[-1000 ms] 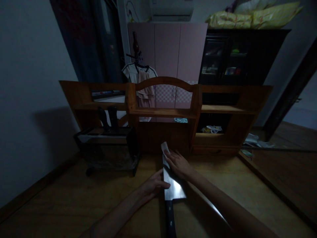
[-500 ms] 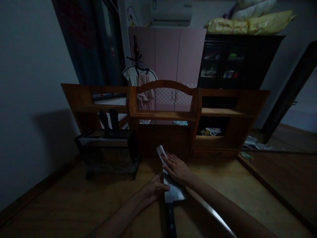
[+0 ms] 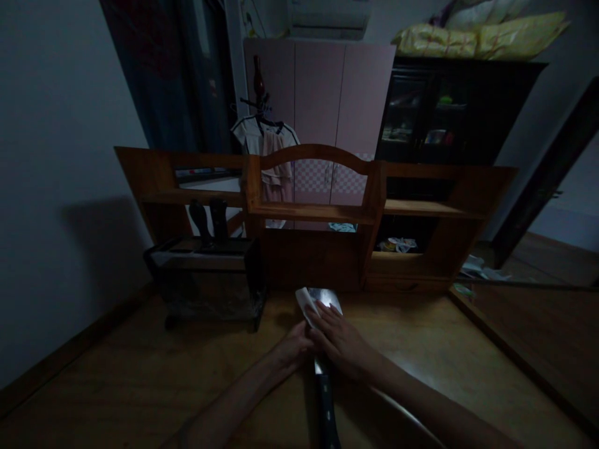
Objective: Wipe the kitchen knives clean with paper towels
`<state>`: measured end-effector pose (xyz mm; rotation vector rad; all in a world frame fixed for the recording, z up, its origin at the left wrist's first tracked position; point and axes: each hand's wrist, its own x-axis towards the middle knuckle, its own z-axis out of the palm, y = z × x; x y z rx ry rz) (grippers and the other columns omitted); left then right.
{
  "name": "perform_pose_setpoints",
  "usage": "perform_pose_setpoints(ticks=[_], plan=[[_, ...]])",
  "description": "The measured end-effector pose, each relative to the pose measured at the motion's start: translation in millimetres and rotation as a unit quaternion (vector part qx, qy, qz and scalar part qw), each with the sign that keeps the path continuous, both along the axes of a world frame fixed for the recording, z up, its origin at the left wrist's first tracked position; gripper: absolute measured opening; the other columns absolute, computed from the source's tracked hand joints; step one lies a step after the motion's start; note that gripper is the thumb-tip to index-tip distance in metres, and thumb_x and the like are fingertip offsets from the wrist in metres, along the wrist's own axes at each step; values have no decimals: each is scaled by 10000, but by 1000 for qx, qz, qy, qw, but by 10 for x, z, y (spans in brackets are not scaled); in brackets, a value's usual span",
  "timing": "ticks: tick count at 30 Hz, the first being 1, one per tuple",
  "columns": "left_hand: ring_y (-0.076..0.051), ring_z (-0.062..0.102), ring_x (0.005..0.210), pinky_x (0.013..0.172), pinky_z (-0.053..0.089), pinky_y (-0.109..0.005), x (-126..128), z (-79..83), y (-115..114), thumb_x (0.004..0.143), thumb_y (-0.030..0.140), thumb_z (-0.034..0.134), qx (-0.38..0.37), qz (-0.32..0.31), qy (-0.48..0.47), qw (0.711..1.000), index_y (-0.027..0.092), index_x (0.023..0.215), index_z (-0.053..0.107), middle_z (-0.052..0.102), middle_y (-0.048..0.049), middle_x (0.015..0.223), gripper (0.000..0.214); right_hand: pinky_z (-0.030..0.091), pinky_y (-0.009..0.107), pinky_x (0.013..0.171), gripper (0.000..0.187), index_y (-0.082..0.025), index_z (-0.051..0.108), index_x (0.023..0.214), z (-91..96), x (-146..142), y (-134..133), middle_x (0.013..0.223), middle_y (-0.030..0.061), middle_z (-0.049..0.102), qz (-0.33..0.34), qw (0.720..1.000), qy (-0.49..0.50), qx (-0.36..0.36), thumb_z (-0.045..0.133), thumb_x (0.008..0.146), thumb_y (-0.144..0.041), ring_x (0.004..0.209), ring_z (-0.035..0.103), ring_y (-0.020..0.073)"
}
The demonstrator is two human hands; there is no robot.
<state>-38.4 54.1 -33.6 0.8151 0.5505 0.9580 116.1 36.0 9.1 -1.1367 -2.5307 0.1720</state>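
Observation:
A cleaver [image 3: 328, 300] with a broad shiny blade lies along my line of sight, its black riveted handle [image 3: 327, 408] toward me. A folded white cloth or paper [image 3: 304, 302] runs along the blade's left edge. Bent fingers of my left hand [image 3: 296, 345] close on that left edge, low on the blade. My right hand [image 3: 344, 340] lies across the blade, fingertips pressing the white cloth against it and covering most of the metal. To the left stands a dark knife block [image 3: 206, 280] with two black handles [image 3: 218, 218] upright in it.
Beyond my hands a wooden shelf unit [image 3: 311, 214] spans the back of the wooden tabletop [image 3: 154, 380]. A white wall [image 3: 60, 206] borders the left side. A raised edge [image 3: 505, 343] runs along the right. Under my right forearm shows a narrow shiny strip [image 3: 407, 413], its kind unclear.
My right hand has slid down the blade toward the handle, uncovering the far end and hiding the heel. The cleaver's handle has shifted slightly right. My view has tilted down a little.

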Motion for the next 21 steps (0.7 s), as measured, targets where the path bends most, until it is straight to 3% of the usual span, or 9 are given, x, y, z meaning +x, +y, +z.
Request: perform_pose_setpoints(ticks=[3,6,13,17,21], plan=[[-141,613,709,662,442,-236,5,-8,23,515,-57,636,15,-12,19,1000,150,1005,642,659,-34,860,532,155,476,1160,510,-236,211,1489,22,-19,268,1534,35,248,-23,1000,-2,13,200,1018,-432,1428,162,194],[-143,608,730,668,440,-239,-6,-19,53,527,-53,639,27,-34,20,999,160,980,643,643,-24,865,501,114,504,1160,512,-239,233,1482,11,2,414,1522,39,287,-48,998,-1,33,223,1013,-441,1424,184,203],[-161,624,764,686,444,-246,-25,19,27,546,-39,621,12,-45,23,999,165,1030,635,659,-50,898,525,75,595,1134,590,-123,311,1454,-160,80,109,1460,158,385,-133,989,-1,64,290,987,-483,1390,265,311],[-180,638,816,699,455,-252,-7,11,30,527,-56,584,16,-48,5,999,179,1094,618,668,-62,974,616,205,509,1141,544,-180,245,1482,-154,35,-49,1509,99,306,-76,995,-6,64,286,1001,-431,1413,218,253],[-178,639,831,718,461,-255,-11,-41,59,530,-71,592,10,-40,7,999,167,1064,624,667,-63,973,586,165,447,1167,479,-238,308,1457,-5,-3,138,1487,39,368,-34,998,-9,59,263,1012,-410,1408,236,182]])
